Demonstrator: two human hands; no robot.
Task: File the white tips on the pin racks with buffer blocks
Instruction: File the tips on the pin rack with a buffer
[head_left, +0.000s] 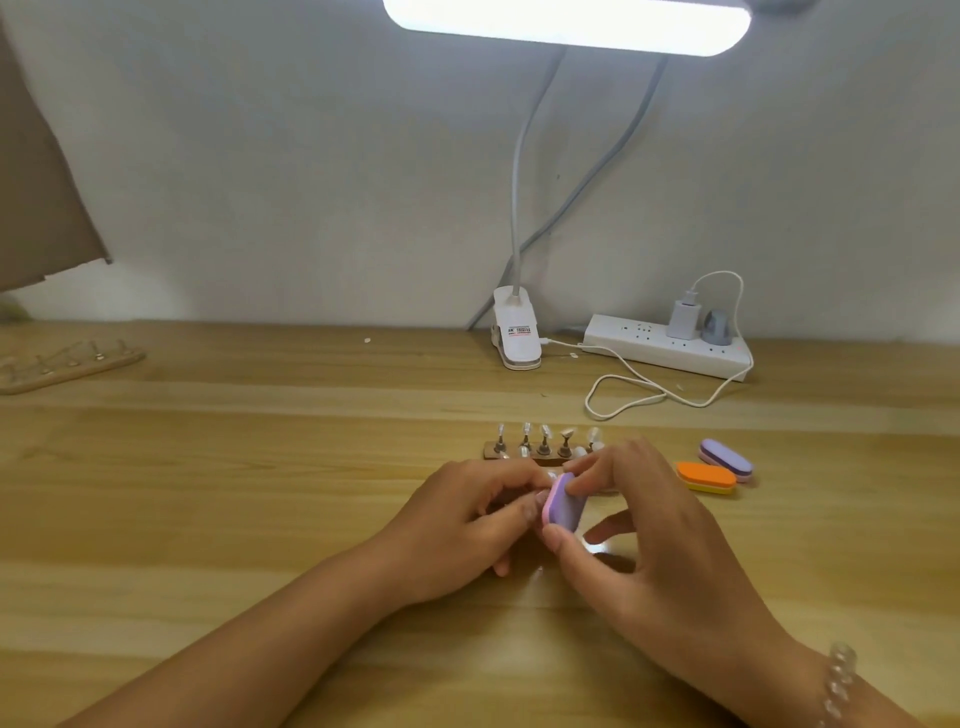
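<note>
My right hand (654, 525) pinches a pink and purple buffer block (563, 503) between thumb and fingertips, holding it on edge. My left hand (467, 519) has its fingers curled around something small pressed against the block's left side; the fingers hide it. Just behind both hands stands a dark pin rack (540, 448) with several pins carrying white tips. On the table to the right lie an orange and yellow buffer block (707, 477) and a purple buffer block (725, 459).
A second wooden pin rack (67, 364) lies at the far left of the wooden table (234, 493). A clip lamp base (515, 332), a white power strip (670, 348) and a looped white cable (628, 395) sit along the back by the wall.
</note>
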